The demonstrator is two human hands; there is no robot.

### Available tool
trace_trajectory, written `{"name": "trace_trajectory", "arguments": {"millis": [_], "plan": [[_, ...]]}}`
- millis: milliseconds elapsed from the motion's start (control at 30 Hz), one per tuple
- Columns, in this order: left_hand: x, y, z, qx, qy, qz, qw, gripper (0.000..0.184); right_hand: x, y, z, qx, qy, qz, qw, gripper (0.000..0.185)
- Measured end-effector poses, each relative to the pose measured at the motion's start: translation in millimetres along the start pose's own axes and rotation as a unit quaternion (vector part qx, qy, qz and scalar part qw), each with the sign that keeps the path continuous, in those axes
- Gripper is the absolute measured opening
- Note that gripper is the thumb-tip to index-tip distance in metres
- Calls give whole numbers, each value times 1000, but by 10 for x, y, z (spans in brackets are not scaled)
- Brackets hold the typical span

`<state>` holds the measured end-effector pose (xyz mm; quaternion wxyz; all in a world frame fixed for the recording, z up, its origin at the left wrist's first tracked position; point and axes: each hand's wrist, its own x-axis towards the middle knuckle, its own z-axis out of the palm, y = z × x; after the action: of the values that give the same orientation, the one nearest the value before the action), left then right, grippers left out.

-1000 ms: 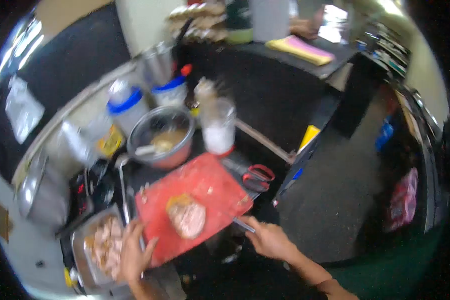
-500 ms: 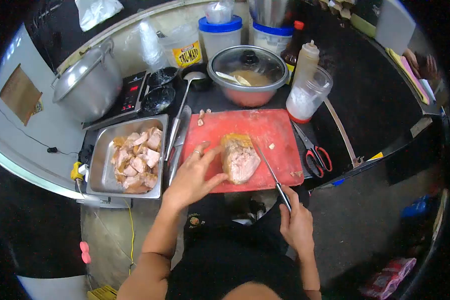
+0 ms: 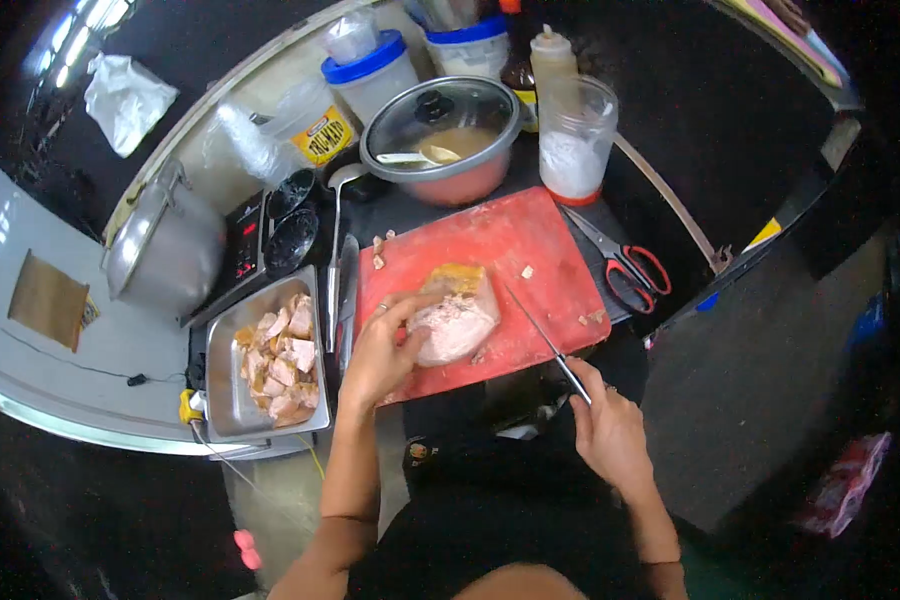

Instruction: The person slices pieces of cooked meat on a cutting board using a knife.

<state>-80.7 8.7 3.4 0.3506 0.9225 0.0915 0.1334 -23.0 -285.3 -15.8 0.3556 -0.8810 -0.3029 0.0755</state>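
Observation:
A block of cooked meat (image 3: pixel 457 325) with a browned rind and a pale cut face lies on the red cutting board (image 3: pixel 530 225). My left hand (image 3: pixel 378 345) grips its left side, with the fingers over the top and the thumb at the front. In my right hand (image 3: pixel 610 430) is the black handle of a knife (image 3: pixel 542 335). Its blade points up and left over the board, just right of the meat and apart from it. Small meat scraps (image 3: pixel 379 250) lie at the board's upper left, and a tiny bit sits right of the block.
Left of the board stand a metal tray (image 3: pixel 228 400) of meat chunks, a ladle (image 3: pixel 335 270) and another blade (image 3: pixel 348 295). Red-handled scissors (image 3: pixel 630 275) lie to the right. Behind are a lidded bowl (image 3: pixel 440 185), a container of white powder (image 3: pixel 575 150) and a large pot (image 3: pixel 165 245).
My left hand has closed in on the meat, which now sits turned with its cut face more upward. The knife stays right of it. The whole view has tilted.

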Motion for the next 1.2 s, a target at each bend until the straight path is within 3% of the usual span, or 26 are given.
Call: {"name": "trace_trajectory", "arguments": {"millis": [200,667,767,867,967,1067,1100,1200], "plan": [[102,-250,-79,-17,-16,-79,997,37,-12,116,42,35,-6,3,999,43],[75,-479,-71,-47,34,-126,990,32,-9,183,39,52,-25,4,998,47],[68,-504,-103,-86,37,-220,971,32,-3,153,45,48,-36,1,998,46],[15,-584,-132,-125,27,-199,972,50,5,137,69,48,-42,-3,998,45],[-36,-441,-23,83,33,-44,995,74,14,116,72,49,-46,-5,998,45],[38,-448,38,37,27,-54,997,84,17,113,80,58,-39,-15,997,44],[51,-495,38,-32,28,-66,997,79,24,112,86,62,-35,-20,997,44],[122,-472,-45,-69,-14,-100,993,82,74,91,80,63,-36,-20,997,43]]}}
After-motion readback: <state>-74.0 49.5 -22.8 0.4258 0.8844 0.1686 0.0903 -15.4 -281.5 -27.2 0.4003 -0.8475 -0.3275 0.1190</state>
